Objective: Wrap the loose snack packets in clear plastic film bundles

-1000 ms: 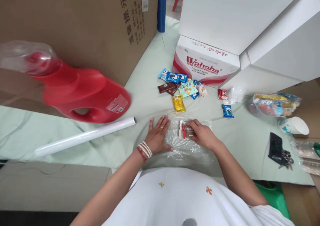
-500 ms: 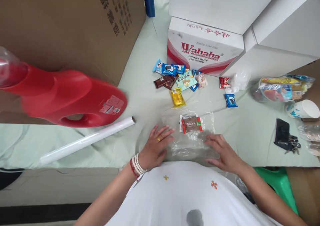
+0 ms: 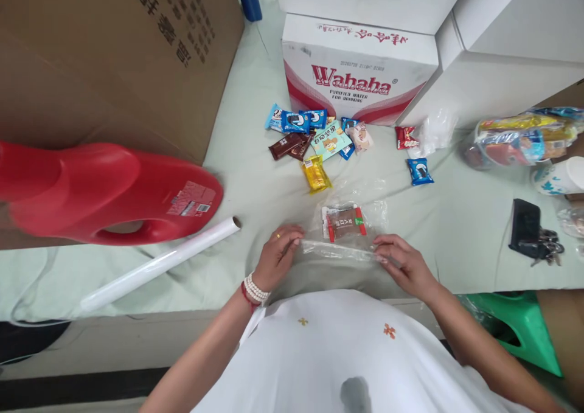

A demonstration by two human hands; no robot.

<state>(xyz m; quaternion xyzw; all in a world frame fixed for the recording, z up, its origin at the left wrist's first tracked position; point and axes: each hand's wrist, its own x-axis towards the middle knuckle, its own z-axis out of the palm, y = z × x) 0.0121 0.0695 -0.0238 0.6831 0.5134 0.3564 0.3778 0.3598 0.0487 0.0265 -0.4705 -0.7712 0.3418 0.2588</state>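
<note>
A sheet of clear plastic wrap [image 3: 347,247] lies on the pale green cloth in front of me. A brown snack packet [image 3: 344,222] with red ends rests on it. My left hand [image 3: 276,256] pinches the near edge of the wrap at its left end. At the right end, my right hand [image 3: 401,263] pinches the same edge. The edge is lifted and folded toward the packet, forming a stretched band between both hands.
A pile of small snack packets [image 3: 314,139] lies beyond the wrap, before a Wahaha box [image 3: 356,72]. A red detergent jug [image 3: 104,191] and a wrap roll [image 3: 159,264] lie left. A phone with keys [image 3: 529,227], a paper cup [image 3: 561,179] and a bagged snack bundle [image 3: 515,139] are right.
My right hand let go of the brown packet and moved to the wrap's near edge. Both hands went from lying flat to pinching that edge and lifting it toward the packet.
</note>
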